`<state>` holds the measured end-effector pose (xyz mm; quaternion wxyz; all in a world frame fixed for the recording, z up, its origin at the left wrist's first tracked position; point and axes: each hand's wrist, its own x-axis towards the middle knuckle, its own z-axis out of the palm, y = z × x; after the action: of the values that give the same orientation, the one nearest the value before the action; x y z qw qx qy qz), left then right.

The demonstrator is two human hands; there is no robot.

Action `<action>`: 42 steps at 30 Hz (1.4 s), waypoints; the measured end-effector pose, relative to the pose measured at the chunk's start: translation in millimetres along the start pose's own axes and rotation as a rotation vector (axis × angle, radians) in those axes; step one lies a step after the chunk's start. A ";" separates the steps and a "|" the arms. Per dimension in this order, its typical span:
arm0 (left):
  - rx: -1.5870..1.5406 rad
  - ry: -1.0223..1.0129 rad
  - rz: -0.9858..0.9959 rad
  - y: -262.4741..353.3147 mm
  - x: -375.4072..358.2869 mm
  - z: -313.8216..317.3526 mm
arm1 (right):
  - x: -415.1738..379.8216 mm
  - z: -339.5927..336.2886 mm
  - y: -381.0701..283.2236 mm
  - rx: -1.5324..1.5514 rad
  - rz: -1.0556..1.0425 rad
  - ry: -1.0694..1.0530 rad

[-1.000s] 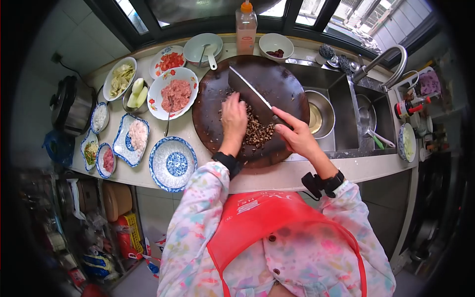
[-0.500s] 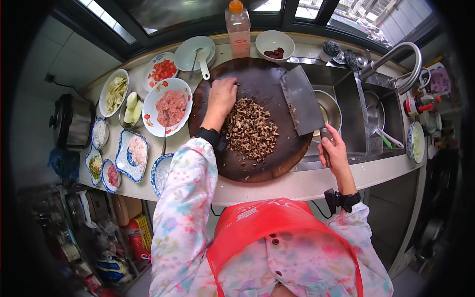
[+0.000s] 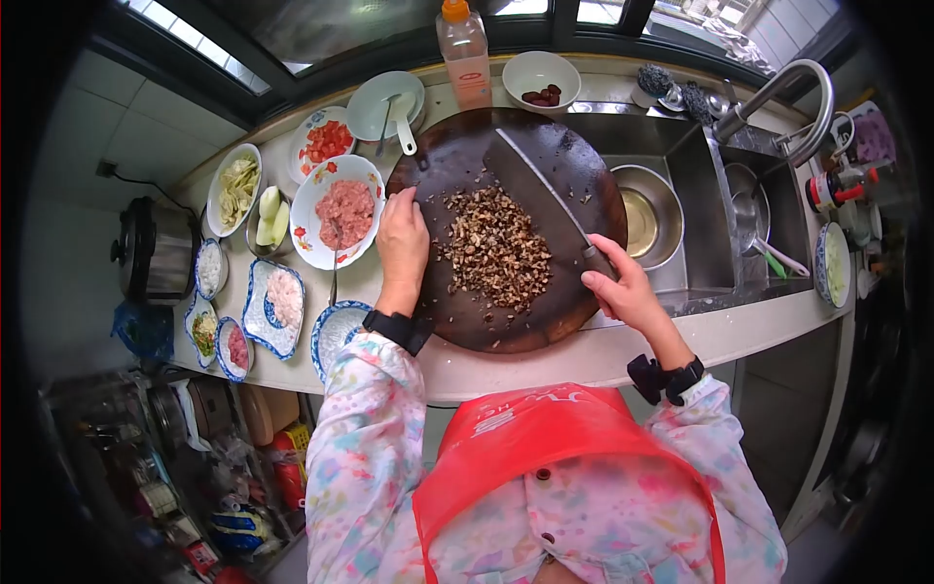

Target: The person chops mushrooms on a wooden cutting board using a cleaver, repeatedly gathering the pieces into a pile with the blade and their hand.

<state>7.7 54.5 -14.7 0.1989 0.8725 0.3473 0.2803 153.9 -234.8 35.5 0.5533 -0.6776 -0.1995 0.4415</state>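
A heap of finely chopped brown pieces (image 3: 496, 248) lies on the round dark chopping board (image 3: 457, 146). My right hand (image 3: 623, 282) is closed round the handle of a cleaver (image 3: 545, 185). Its blade is seen nearly edge-on, slanting up and left over the board to the right of the heap. My left hand (image 3: 402, 238) rests at the board's left edge, fingers pressed together, beside the bowl of minced meat (image 3: 345, 209). Whether it grips the rim is hard to tell.
A bottle (image 3: 465, 58) and a bowl of dark red pieces (image 3: 541, 83) stand behind the board. Bowls with tomato (image 3: 326, 141) and other ingredients fill the left. A sink (image 3: 686, 204) holding a metal pot (image 3: 647, 214) is at right.
My left hand has moved from over the board to its left edge. The cleaver has turned from showing its broad face to nearly edge-on and shifted left, closer to the heap.
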 end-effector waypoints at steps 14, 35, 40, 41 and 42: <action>-0.090 -0.053 0.063 -32.5 -1.4 24.4 | -14.8 -34.2 6.7 -0.596 -0.335 0.320; -1.099 -0.002 -0.561 31.5 26.3 19.9 | -17.6 13.4 -53.0 -0.936 -0.389 -0.197; -0.977 0.118 -0.349 41.9 22.8 32.6 | 8.0 -4.0 -15.8 -1.130 -0.379 -0.034; -1.025 0.093 -0.490 37.0 23.8 23.2 | 10.6 -5.6 -26.0 -1.123 -0.383 -0.017; -1.067 0.060 -0.631 33.5 26.0 13.5 | 11.2 -7.3 -39.0 -1.244 -0.537 0.012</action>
<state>48.4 48.3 2.2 0.6712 0.4997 0.4059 0.3674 174.4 -218.5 67.4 0.1518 -0.7992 -0.5749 0.0878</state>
